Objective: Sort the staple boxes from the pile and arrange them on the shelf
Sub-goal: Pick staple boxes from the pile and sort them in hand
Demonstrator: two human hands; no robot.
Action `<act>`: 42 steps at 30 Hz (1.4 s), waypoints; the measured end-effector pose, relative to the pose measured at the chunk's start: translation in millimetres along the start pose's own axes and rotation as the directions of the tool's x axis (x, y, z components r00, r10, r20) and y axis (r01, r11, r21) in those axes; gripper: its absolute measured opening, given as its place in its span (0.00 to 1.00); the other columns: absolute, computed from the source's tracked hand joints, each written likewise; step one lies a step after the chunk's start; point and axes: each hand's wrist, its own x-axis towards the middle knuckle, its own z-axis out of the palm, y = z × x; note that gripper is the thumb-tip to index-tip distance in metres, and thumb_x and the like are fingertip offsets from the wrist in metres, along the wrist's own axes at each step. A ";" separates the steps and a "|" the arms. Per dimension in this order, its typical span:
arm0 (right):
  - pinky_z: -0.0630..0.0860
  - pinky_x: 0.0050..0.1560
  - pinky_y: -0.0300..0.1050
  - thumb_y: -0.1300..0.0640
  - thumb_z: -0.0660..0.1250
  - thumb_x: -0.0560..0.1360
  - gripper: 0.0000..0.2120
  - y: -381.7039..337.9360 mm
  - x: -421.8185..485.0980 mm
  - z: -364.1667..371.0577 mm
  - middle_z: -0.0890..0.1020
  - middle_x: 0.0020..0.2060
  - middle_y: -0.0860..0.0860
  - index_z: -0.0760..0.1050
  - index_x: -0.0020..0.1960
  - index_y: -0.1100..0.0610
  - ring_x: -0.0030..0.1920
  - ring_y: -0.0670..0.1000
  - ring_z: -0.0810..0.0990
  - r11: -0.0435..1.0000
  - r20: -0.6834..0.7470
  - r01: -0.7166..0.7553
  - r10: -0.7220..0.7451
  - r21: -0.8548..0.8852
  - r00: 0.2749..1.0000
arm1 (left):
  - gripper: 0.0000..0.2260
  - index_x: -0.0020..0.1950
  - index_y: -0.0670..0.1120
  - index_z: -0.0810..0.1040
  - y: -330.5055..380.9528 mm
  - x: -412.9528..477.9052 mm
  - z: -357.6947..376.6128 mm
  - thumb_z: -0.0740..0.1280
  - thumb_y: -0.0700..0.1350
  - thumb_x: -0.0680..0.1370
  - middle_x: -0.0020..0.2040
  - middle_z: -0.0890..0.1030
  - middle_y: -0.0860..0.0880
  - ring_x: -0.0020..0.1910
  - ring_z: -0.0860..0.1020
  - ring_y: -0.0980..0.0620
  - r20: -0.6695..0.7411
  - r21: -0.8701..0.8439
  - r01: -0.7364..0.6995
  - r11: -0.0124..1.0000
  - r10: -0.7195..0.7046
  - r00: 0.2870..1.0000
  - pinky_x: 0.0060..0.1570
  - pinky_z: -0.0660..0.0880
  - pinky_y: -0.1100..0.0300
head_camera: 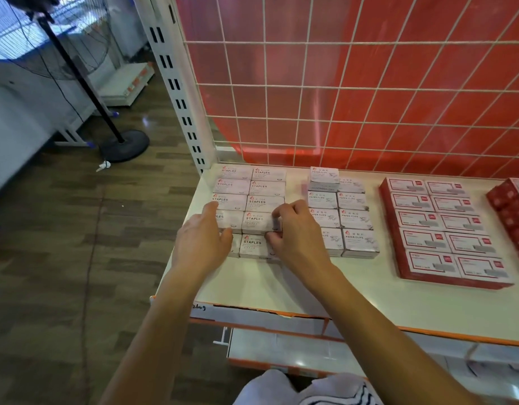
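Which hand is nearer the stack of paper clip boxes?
Right. The right hand sits at the staple boxes' right edge, just beside the paper clip boxes; the left hand is over the staples' left column, farther away.

On the shelf (354,290), staple boxes (254,200) lie left of paper-clip boxes (340,211).

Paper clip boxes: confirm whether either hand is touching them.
No, both the left hand and right hand rest on the staple boxes; the paper clip boxes sit beside them.
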 end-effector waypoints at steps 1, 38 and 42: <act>0.68 0.51 0.40 0.57 0.68 0.73 0.14 0.3 -0.8 -0.7 0.70 0.55 0.53 0.72 0.57 0.59 0.51 0.53 0.73 1.000 0.008 -0.005 0.005 0.010 1.000 | 0.22 0.72 0.47 0.62 -0.5 0.6 -0.3 0.62 0.47 0.79 0.61 0.77 0.44 0.59 0.73 0.44 0.009 0.001 0.003 1.000 -0.003 1.000 0.55 0.69 0.53; 0.73 0.58 0.57 0.56 0.56 0.71 0.20 152.8 -120.7 -119.4 0.79 0.56 0.63 0.78 0.55 0.64 0.56 0.65 0.77 0.944 -0.462 -0.329 0.285 -0.016 0.840 | 0.23 0.75 0.48 0.60 232.3 -70.7 95.2 0.58 0.48 0.81 0.76 0.62 0.49 0.75 0.57 0.47 0.076 0.055 -0.681 0.730 0.677 0.732 0.73 0.55 0.52; 0.73 0.59 0.56 0.57 0.59 0.72 0.18 196.2 -159.7 -153.0 0.78 0.57 0.63 0.78 0.57 0.63 0.57 0.64 0.76 0.919 -0.497 -0.392 0.322 -0.042 0.806 | 0.21 0.74 0.48 0.63 285.7 -105.1 119.6 0.59 0.47 0.81 0.74 0.65 0.48 0.74 0.60 0.47 0.104 0.034 -0.741 0.671 0.735 0.671 0.73 0.58 0.51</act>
